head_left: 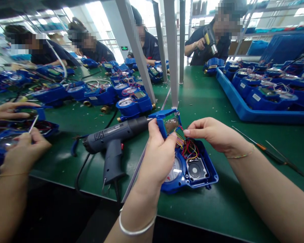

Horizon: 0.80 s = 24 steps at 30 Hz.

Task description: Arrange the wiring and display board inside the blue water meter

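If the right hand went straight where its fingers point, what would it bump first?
The right hand would probably meet thin coloured wires first, then perhaps the blue cover in the left hand; depth is unclear.

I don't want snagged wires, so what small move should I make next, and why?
Perhaps ease the wires into the housing with your right hand: it is right at them, they bunch loosely, and your left hand holds the blue-framed board tilted up.

Over the green table (200, 98), the left hand (157, 155) holds up a blue cover (161, 127) with a circuit board (171, 124) while the right hand (215, 134) pinches thin wires (190, 147) above an open blue meter (178, 185), between a grey heat gun (111, 135) on the left and a blue tray (236, 106) on the right.
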### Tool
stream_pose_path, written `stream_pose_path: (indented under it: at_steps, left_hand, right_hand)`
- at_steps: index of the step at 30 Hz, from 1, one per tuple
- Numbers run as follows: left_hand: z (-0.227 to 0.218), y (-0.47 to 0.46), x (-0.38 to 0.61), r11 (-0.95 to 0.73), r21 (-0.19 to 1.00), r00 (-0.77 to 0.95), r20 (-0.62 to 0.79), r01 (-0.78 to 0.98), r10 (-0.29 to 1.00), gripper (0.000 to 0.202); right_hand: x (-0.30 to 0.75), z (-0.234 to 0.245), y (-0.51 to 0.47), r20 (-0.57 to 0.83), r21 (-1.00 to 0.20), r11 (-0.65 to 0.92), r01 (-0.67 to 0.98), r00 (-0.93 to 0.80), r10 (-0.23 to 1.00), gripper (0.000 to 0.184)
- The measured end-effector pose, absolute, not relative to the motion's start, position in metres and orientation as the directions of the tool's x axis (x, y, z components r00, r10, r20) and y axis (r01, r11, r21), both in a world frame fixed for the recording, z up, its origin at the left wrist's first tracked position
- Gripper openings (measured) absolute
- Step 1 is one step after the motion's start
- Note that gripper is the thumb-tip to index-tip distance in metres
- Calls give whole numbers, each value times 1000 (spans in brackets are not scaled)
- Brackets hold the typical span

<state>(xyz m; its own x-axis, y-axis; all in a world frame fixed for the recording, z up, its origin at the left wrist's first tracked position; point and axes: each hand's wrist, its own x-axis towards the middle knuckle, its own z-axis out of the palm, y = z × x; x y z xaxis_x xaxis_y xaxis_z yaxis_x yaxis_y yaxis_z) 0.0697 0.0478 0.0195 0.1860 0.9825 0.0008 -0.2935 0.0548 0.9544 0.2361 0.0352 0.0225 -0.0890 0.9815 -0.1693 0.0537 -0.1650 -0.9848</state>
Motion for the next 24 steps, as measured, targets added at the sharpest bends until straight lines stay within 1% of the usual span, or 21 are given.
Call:
stream_pose_path:
  at_steps: [3, 5, 6, 8, 10, 12, 14, 16, 18, 20, 22, 24]
  left_hand:
    - [18, 50, 69, 1, 979, 209, 43, -204, 977, 37]
    - [18, 51, 69, -24, 985, 214, 62, -173, 975, 36]
    - [18, 52, 70, -31, 987, 218, 66, -160, 974, 36]
    - [18, 53, 70, -37, 990, 228, 67, -135, 971, 35]
    - [19, 54, 70, -41, 993, 227, 65, -108, 972, 34]
    - [19, 54, 70, -49, 995, 216, 67, -86, 974, 34]
    - [20, 54, 70, -59, 995, 208, 74, -76, 975, 33]
    - [20, 54, 70, -63, 995, 217, 79, -78, 973, 33]
    - [20, 54, 69, -57, 994, 226, 76, -88, 971, 33]
    - [19, 54, 69, -50, 994, 215, 69, -93, 974, 33]
    - [18, 54, 68, -50, 995, 196, 65, -81, 978, 33]
    - [18, 54, 68, -57, 997, 187, 67, -59, 980, 33]
  right_hand:
    - [241, 21, 38, -101, -976, -88, 200, -55, 993, 32]
    - [241, 21, 38, -39, -927, -28, 375, -20, 999, 28]
    - [239, 23, 38, 27, -880, 21, 474, 6, 1000, 25]
    - [237, 28, 34, 220, -758, 155, 633, 24, 975, 18]
    - [234, 33, 26, 398, -634, 304, 711, -38, 917, 10]
    - [233, 38, 16, 472, -543, 421, 727, -150, 869, 11]
    - [232, 40, 5, 496, -486, 494, 721, -237, 835, 14]
    - [230, 39, -4, 513, -456, 553, 698, -302, 804, 13]
    - [227, 38, -9, 526, -384, 605, 698, -373, 764, 11]
    - [224, 36, -9, 496, -270, 620, 736, -446, 745, 13]
    - [223, 35, -7, 447, -173, 599, 782, -479, 755, 16]
    - [224, 34, -6, 430, -148, 581, 800, -477, 767, 18]
